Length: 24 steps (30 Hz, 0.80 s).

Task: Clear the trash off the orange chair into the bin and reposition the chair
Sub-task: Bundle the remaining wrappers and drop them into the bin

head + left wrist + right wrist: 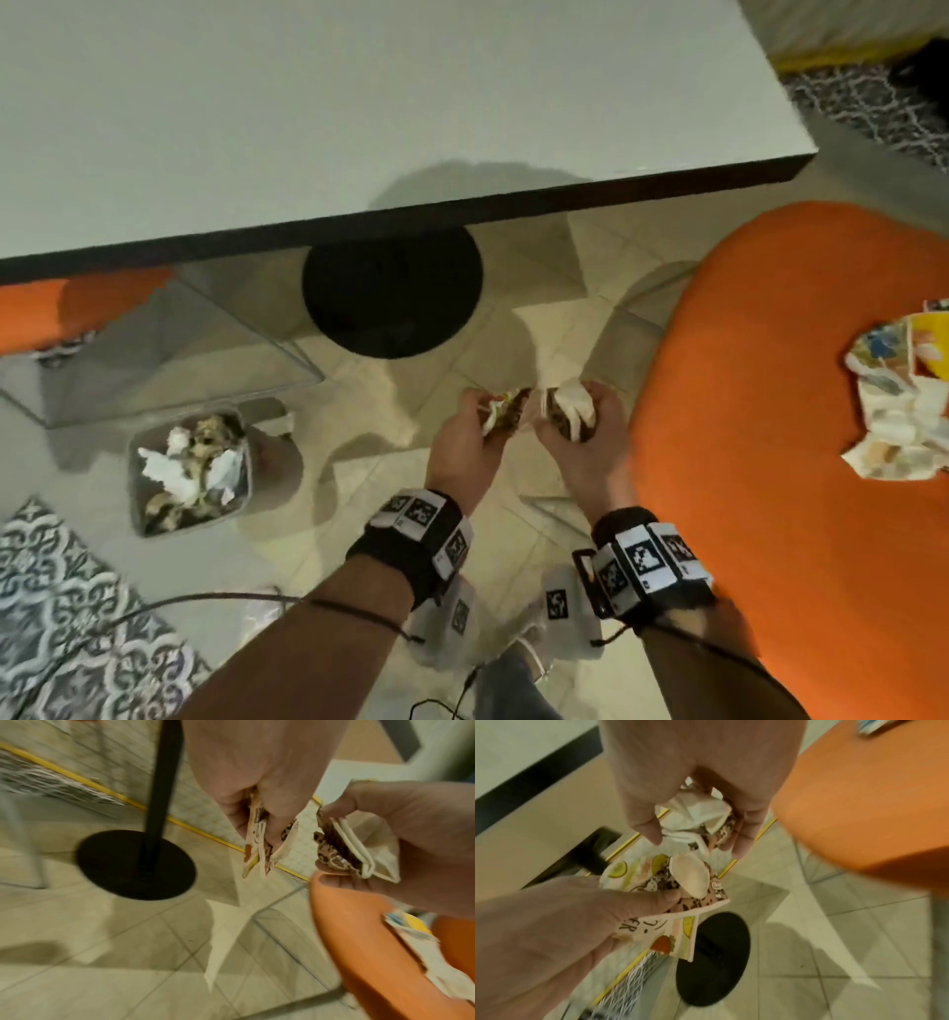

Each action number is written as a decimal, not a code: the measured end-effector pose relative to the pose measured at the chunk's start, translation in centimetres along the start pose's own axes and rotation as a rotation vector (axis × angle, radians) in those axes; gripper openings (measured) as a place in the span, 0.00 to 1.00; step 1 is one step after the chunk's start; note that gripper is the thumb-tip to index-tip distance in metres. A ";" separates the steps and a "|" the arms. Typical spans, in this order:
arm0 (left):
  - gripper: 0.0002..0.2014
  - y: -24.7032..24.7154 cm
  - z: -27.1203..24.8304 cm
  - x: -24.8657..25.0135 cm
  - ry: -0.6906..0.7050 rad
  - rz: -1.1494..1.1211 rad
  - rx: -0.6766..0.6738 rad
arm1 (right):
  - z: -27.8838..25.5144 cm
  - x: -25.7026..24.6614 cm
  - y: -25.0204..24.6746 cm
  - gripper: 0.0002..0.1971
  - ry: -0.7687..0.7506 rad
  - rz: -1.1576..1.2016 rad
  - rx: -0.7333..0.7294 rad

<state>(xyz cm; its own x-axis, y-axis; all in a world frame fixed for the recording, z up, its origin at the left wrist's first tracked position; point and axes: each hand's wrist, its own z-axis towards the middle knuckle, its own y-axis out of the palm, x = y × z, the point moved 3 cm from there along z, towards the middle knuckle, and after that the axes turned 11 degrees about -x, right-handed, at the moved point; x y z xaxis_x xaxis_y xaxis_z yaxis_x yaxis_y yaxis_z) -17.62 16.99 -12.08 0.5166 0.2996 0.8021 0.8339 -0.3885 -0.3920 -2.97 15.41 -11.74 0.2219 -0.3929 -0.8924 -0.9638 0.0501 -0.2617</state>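
Your left hand (464, 442) pinches a folded scrap of printed paper with fruit pictures on it (654, 882), thumb on top and fingers curled under it. Your right hand (583, 442) curls round a crumpled wad of white and brown-spotted paper (700, 815), with the fingertips closed in on it. The two hands are just beside each other, over the pale tiled floor (359, 539), and the two bits of paper sit close together — whether they touch, you cannot tell from these views.

The big round orange chair seat (760, 390) is to your right, just beside your right hand. More trash is on it — a bunch of torn printed paper pieces in white, yellow and blue (904, 401) lies near the seat's right side.

The small clear plastic bin (190, 473) stands on the floor to your left, well apart from the hands. It has white tissue and brownish scraps in it.

In front of you is a white table top with a dark edge (359, 128). Its black round base (393, 293) rests on the floor under it. A grey and white patterned rug (67, 616) lies at the lower left.
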 end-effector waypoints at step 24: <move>0.22 -34.2 -7.3 -42.1 -0.326 -0.178 0.596 | 0.9 3.1 56.1 0.36 -0.014 -0.854 -0.634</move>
<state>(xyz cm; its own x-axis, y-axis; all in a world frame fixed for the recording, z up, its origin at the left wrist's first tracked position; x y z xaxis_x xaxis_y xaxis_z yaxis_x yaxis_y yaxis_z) -69.31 11.26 -29.17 0.3168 0.5966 0.7374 0.8271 0.2068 -0.5226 -56.21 17.83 -29.56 0.8587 -0.0611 -0.5088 -0.3878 -0.7265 -0.5673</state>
